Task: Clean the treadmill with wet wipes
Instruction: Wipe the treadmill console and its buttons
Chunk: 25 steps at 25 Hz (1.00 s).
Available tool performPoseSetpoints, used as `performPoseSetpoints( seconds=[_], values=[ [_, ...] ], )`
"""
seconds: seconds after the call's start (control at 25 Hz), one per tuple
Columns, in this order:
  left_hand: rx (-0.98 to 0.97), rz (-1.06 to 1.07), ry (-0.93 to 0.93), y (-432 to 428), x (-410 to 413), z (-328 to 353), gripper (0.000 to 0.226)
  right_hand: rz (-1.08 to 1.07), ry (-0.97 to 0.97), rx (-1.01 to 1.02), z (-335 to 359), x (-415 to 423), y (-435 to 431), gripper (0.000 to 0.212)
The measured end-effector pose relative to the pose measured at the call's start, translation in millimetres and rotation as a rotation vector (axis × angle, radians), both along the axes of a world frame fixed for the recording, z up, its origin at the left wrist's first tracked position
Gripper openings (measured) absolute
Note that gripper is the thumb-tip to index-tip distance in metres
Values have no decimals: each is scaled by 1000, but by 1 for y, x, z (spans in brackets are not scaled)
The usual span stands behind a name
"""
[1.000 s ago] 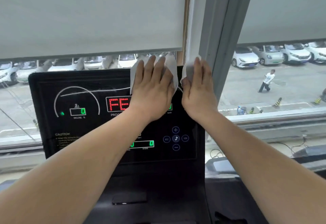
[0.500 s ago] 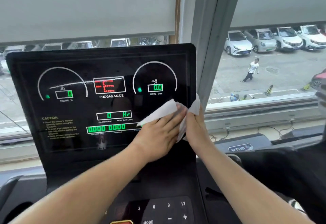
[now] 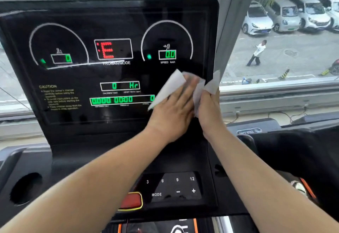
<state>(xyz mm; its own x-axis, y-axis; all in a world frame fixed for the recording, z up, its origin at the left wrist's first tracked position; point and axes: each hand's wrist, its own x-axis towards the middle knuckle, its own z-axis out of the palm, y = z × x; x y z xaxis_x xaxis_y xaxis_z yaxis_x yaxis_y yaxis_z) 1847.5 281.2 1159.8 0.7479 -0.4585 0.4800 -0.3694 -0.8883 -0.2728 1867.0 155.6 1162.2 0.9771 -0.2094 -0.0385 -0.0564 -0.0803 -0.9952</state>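
bright daylight from the window (image 3: 286,52), soft reflections on the glossy console (image 3: 117,21), slight motion blur, wide-angle bending at edges

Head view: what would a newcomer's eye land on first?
The black treadmill console fills the centre, with a red E glowing in its upper middle. At its lower right the left hand presses a white wipe flat, while the right hand has a second wipe at the console's right edge.
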Motion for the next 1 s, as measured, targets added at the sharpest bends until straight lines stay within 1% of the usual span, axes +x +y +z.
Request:
performPoseSetpoints(
  seconds=[0.08, 0.12, 0.16, 0.2, 0.24, 0.28, 0.32, 0.36, 0.4, 0.44, 0.48, 0.56, 0.6, 0.68, 0.76, 0.8, 0.88, 1.0],
  values=[
    [103, -32, 94, -6, -19, -29, 67, 54, 137, 35, -29, -7, -9, 57],
    [111, -52, 167, -9, -25, -40, 67, 64, 195, 49, -39, -13, -13, 54],
    [79, -68, 228, -10, -30, -46, 66, 67, 239, 73, -45, -21, -17, 50],
    [45, -87, 249, -9, -32, -49, 65, 80, 257, 125, -47, -29, -19, 49],
    [38, -114, 234, -6, -32, -48, 64, 106, 254, 153, -50, -34, -19, 48],
    [79, -150, 203, -3, -31, -45, 62, 117, 248, 169, -49, -40, -17, 48],
    [147, -189, 173, 4, -26, -39, 60, 94, 236, 168, -45, -43, -13, 48],
    [188, -225, 141, 12, -19, -28, 59, 59, 195, 146, -36, -45, -9, 55],
    [177, -237, 104, 20, -9, -13, 58, 27, 114, 84, -26, -40, -5, 67],
    [119, -215, 52, 28, 1, 4, 58, 33, 20, -14, -14, -33, -1, 78],
    [39, -164, 1, 36, 10, 22, 58, 59, -75, -138, -2, -23, 3, 81],
    [-87, -42, -85, 48, 19, 47, 60, 111, -216, -454, 16, -12, 8, 77],
    [-106, -4, -113, 52, 18, 51, 61, 105, -257, -608, 19, -11, 8, 75],
    [-112, 9, -110, 57, 11, 42, 62, 90, -320, -904, 1, -17, 6, 76],
    [-109, -12, -53, 59, 0, 24, 63, 163, -333, -1129, -39, -40, 7, 73],
    [-111, -21, -17, 61, -7, 14, 63, 223, -322, -1193, -60, -54, 7, 70],
    [-68, -49, 63, 68, -21, -2, 64, 324, -313, -1259, -88, -81, 5, 67],
    [21, -129, 149, 91, -44, -21, 62, 363, -359, -1294, -96, -89, -1, 63]
  ],
)
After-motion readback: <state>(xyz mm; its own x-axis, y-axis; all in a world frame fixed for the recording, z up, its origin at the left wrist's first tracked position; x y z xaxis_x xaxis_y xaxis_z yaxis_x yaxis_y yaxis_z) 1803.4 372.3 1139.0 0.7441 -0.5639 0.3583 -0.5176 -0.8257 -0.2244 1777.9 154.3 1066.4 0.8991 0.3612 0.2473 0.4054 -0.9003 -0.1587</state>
